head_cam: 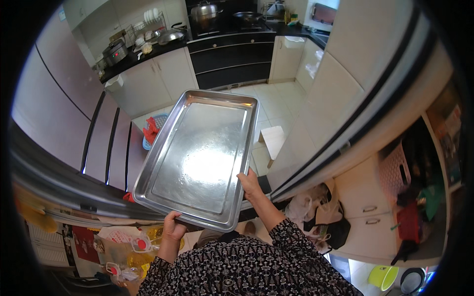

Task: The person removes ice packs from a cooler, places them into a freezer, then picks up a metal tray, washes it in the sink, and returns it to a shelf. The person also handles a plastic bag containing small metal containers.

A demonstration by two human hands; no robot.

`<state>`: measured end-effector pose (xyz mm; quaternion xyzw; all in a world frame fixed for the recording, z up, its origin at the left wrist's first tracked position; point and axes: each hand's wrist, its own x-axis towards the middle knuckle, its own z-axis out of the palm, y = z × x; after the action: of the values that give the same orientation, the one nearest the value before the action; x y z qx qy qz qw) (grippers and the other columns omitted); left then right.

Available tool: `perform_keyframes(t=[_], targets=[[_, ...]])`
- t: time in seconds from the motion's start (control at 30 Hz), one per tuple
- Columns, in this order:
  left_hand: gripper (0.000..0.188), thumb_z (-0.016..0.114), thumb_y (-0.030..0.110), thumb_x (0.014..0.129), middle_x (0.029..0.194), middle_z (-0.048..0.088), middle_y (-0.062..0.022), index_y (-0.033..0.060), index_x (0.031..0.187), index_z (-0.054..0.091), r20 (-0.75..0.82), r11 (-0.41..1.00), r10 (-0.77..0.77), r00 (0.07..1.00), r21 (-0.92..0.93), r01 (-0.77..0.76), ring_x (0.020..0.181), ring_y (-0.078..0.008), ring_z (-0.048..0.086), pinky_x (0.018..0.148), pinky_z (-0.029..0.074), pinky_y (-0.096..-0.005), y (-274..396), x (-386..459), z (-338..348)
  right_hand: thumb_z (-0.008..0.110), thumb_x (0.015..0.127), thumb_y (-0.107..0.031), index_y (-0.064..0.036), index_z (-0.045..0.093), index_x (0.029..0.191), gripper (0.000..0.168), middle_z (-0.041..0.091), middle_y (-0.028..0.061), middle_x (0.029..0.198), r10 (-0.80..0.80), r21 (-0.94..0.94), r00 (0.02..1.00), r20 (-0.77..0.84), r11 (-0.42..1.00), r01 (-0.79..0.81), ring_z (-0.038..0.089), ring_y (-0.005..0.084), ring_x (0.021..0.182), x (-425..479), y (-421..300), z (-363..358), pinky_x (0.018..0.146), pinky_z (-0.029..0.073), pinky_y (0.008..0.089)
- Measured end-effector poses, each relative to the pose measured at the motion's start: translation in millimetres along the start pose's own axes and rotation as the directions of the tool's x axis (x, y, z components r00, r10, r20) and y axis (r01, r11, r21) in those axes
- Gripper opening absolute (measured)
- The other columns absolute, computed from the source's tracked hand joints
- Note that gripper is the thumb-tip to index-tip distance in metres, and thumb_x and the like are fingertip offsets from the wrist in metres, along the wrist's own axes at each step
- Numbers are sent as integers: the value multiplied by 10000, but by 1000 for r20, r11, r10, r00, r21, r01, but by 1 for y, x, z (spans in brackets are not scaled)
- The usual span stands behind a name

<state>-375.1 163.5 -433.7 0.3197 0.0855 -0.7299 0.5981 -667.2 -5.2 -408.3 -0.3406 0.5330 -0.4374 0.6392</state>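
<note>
A large rectangular stainless-steel tray [174, 162] is held out in front of me, its inside facing up. Light glares off its base, which carries small wet-looking spots. My left hand [174, 226] grips the near edge, thumb over the rim. On the right long side, my right hand [250, 185] holds the rim, also with the thumb on top. The fingers of both hands are mostly hidden beneath the tray. Nothing bigger than the spots lies in it.
Beyond the doorway are a white stool [272, 142], a blue basket [160, 120] with a red bag, and a stove with a steel pot [204, 13]. A refrigerator [107, 140] stands left. Oil bottles [139, 259] sit lower left; bags [326, 218] lie by the right cabinet.
</note>
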Motion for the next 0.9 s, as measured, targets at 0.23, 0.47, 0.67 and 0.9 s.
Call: perform_keyframes(t=[0.23,0.47,0.67,0.9], targets=[[472,554,13,753,1198,636,-214,-89,1214,557,15,994,77,997,72,-78,1137,-384,602,1052,463,-501,22,-6,33,540,852,-11,15,557,1218,367,614,73,1011,-57,135,998,-38,989,62,605,173,872,-10,-13,9,750,508,331],[455,566,-13,762,1160,640,-175,-71,1214,558,45,983,94,995,157,-100,1109,-348,611,1039,477,-459,3,2,69,567,836,-20,10,558,1213,379,619,67,1012,-98,149,986,-136,982,118,608,165,889,-27,-15,-36,785,506,316],[421,579,-27,761,1150,642,-144,-56,1181,570,155,967,-24,988,255,-17,1082,-311,618,1018,494,-430,15,50,136,590,836,-19,-2,564,1211,377,638,67,1044,-126,251,945,-302,946,207,604,173,927,-23,-69,-61,831,494,327],[427,577,-31,752,1167,630,-181,-78,1176,558,222,917,-175,959,391,77,1125,-351,605,1047,475,-457,38,255,328,585,821,-15,2,581,1177,356,640,61,1014,-218,299,858,-464,873,384,599,165,884,143,-188,-108,809,493,328]])
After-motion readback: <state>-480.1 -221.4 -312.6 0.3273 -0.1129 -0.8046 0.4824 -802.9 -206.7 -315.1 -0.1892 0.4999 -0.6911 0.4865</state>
